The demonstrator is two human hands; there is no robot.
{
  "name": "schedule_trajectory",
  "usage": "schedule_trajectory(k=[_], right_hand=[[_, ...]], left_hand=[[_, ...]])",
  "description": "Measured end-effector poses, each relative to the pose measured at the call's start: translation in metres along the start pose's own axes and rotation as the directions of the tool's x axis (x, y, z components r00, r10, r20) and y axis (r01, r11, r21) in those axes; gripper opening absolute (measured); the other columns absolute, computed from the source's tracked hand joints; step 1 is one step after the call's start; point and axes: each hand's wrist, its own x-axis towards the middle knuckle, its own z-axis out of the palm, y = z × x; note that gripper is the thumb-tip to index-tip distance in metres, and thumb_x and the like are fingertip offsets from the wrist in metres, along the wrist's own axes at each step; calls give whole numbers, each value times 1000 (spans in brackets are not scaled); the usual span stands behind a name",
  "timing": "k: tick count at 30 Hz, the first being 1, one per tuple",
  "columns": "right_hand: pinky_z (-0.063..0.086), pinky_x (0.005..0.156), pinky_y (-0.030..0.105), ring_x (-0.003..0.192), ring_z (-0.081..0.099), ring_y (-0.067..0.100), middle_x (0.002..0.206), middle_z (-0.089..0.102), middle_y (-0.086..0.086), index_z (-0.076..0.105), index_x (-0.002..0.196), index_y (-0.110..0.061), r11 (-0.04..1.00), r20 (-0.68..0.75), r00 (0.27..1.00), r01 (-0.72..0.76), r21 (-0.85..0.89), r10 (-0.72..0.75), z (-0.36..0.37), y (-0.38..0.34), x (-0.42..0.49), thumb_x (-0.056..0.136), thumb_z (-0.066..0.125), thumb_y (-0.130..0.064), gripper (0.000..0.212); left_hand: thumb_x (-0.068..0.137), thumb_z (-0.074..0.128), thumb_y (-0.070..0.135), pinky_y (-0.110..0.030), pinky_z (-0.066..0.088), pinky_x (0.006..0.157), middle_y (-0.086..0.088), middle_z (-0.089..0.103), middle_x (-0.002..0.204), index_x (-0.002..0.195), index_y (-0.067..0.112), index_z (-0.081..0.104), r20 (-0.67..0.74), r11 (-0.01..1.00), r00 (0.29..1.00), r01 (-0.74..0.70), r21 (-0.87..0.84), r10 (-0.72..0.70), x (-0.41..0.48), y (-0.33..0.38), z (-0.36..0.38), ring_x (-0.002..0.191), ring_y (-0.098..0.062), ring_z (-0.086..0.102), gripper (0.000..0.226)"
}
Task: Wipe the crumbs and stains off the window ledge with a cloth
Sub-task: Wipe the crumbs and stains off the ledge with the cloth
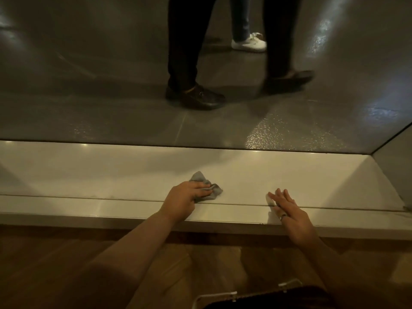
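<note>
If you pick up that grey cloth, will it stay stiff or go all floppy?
Probably floppy: the cloth lies crumpled in soft folds under the left hand. It looks thin, so likely light. Pushed along the smooth ledge, it should slide and bunch, not roll.

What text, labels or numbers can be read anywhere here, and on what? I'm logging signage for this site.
None: no readable text in the head view.
The grey cloth under the left hand, the white ledge, the right hand and its ring, and the shoes beyond the glass show no lettering.
</note>
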Motion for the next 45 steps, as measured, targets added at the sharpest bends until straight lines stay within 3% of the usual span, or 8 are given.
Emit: schedule_trajectory(k=[11, 14, 19, 26, 30, 33, 37, 45], right_hand=[[4, 116, 27, 146, 9, 11, 156, 23, 0, 42, 139, -24, 998, 44, 997, -61, 3, 61, -2, -14, 1, 100, 39, -20, 40], [4, 119, 35, 146, 9, 15, 157, 20, 4, 40, 141, -19, 994, 60, 994, -87, -63, 91, 0, -29, 2, 99, 39, -21, 41], [21, 111, 25, 144, 20, 12, 155, 23, -6, 47, 135, -26, 995, 74, 995, 72, -66, -67, 15, -84, 6, 95, 47, -34, 41], [30, 111, 24, 134, 34, 3, 149, 34, -13, 33, 141, -37, 966, 397, 889, 154, 209, -228, 38, -155, 18, 69, 76, -41, 84], [47, 88, 21, 106, 57, 8, 113, 60, -5, 45, 123, -32, 940, 380, 908, 44, 339, -179, 50, -151, 11, 76, 71, -45, 55], [46, 61, 15, 69, 58, 2, 83, 59, -1, 50, 96, -26, 936, 393, 912, -30, 351, -118, 51, -142, 3, 88, 62, -27, 14], [39, 45, 8, 50, 55, -6, 75, 62, 2, 55, 92, -14, 950, 431, 900, -79, 302, -62, 44, -134, -3, 88, 62, -25, 14], [38, 43, 9, 43, 54, -4, 56, 63, -7, 65, 74, -17, 981, 328, 945, -46, 188, -19, 38, -122, 17, 84, 64, 0, 19]], left_hand=[[69, 69, -7, -26, 42, 101, 5, 64, 125, 112, 26, 68, -2, 992, 999, 50, 114, -50, -42, -58, -50, 116, -18, 61, 55], [79, 58, -6, -16, 30, 104, 8, 58, 134, 115, 23, 67, 123, 984, 976, 177, 34, -180, -32, -56, -65, 125, -14, 52, 47], [72, 50, -18, -29, 45, 102, 0, 66, 120, 106, 17, 72, 198, 913, 954, 276, -301, -223, -4, -20, -88, 115, -15, 58, 53], [73, 50, -16, -21, 42, 50, 5, 50, 96, 95, 18, 51, 536, 866, 844, 248, -433, 26, 9, 50, -103, 72, -12, 49, 40], [77, 49, -16, -21, 38, 47, -5, 43, 102, 105, 5, 43, 488, 859, 873, 238, -453, 16, 9, 64, -96, 66, -10, 41, 35], [73, 47, -17, -22, 41, 54, 1, 39, 99, 98, 14, 41, 458, 899, 888, 165, -406, 44, 8, 68, -84, 75, -11, 42, 41], [77, 50, -9, -7, 37, 70, 3, 35, 103, 105, 10, 45, 396, 927, 910, 35, -373, 125, 5, 71, -69, 81, -4, 41, 35], [75, 73, 12, -24, 48, 88, -4, 36, 124, 122, 11, 42, 302, 982, 944, -82, -169, 131, 17, 67, -54, 105, -16, 49, 56]])
